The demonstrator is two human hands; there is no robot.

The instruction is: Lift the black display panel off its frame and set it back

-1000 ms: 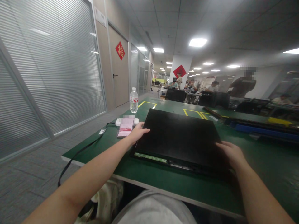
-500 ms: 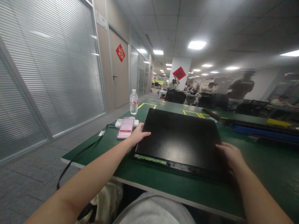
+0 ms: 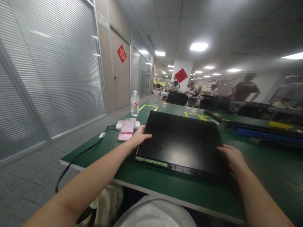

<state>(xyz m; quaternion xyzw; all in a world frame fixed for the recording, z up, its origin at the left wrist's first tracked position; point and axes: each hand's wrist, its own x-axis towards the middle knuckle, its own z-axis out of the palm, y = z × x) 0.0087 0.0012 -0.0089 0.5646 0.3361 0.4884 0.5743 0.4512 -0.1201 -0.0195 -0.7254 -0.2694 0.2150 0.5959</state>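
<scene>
A flat black display panel (image 3: 182, 142) lies in front of me at a slight tilt, a green circuit strip (image 3: 151, 161) showing along its near edge. My left hand (image 3: 141, 136) grips its left side, thumb on the glossy face and the other fingers partly hidden beyond the edge. On the opposite side my right hand (image 3: 233, 157) is closed on the right edge, its lower fingers out of sight beneath. Whether the panel rests fully on the table or is slightly raised, I cannot tell.
On the green table (image 3: 151, 184), left of the panel, lie a phone (image 3: 127, 130) and a white device with a black strap (image 3: 88, 150). A water bottle (image 3: 135, 103) stands behind them. Long dark strips and a blue bar (image 3: 265, 133) lie at the right. Several people sit or stand beyond.
Both hands keep their grip and the panel stays nearly in place. A bright reflection now shows on its face. In the background a standing person has shifted posture.
</scene>
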